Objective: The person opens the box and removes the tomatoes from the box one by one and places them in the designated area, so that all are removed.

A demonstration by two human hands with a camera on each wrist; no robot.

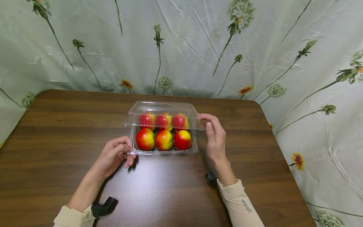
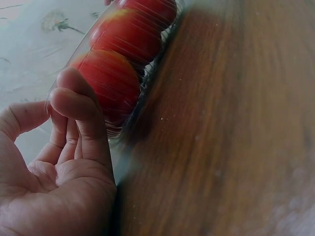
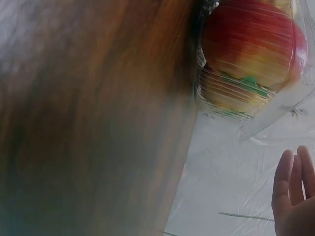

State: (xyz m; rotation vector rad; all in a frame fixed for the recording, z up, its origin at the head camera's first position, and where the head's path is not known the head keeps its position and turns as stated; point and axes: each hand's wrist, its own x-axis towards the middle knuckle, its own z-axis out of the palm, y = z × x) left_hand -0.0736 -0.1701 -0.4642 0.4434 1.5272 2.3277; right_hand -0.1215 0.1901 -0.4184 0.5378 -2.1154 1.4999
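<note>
A clear plastic clamshell container [image 1: 164, 152] sits on the table, holding several red-and-yellow apple-like fruits [image 1: 164, 140] in two rows. Its clear lid [image 1: 165, 107] is partly raised, so the back row shows through the plastic while the front row is uncovered. At the front left corner, my left hand [image 1: 114, 154] pinches the container's rim between thumb and fingers. My right hand [image 1: 216, 138] is at the lid's right edge, fingertips right at the corner. In the right wrist view, the fingers [image 3: 284, 179] look straight, beside the lid's edge.
The brown wooden table [image 1: 71, 119] has rounded far corners and reaches beneath both forearms. Behind it and along the right side hangs a pale cloth [image 1: 193, 56] printed with flowers. Black devices [image 1: 105, 206] are worn at both wrists, below beige sleeves.
</note>
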